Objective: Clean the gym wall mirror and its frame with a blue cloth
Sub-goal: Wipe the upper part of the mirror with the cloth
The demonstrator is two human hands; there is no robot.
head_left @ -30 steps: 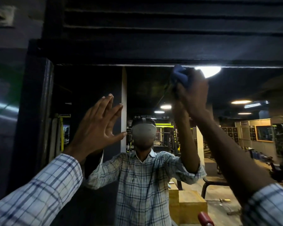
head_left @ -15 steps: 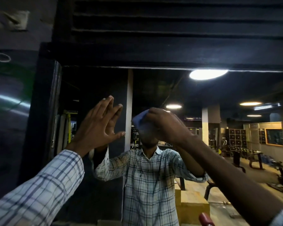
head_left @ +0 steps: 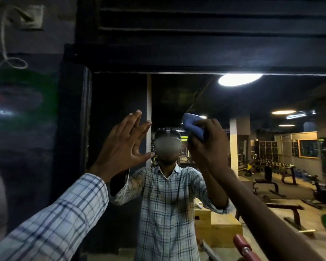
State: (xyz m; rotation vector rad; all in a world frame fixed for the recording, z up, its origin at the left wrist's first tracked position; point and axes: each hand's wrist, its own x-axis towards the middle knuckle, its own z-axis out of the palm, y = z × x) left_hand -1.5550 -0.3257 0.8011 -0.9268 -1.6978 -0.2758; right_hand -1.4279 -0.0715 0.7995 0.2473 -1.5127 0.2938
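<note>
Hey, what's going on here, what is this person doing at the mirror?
A person is cleaning a gym wall mirror. Their right hand grips a bunched blue cloth and holds it to the glass at about head height, well below the dark frame along the top. Their left hand is open with fingers spread and appears braced flat against the glass near the mirror's left edge.

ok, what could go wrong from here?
The left hand looks pressed flat on the mirror: likely fresh palm prints.
The blue cloth is bunched in the right hand grip, so little fabric may touch; streaks or missed patches possible.
The top frame sits well above both hands; easily skipped.
</note>
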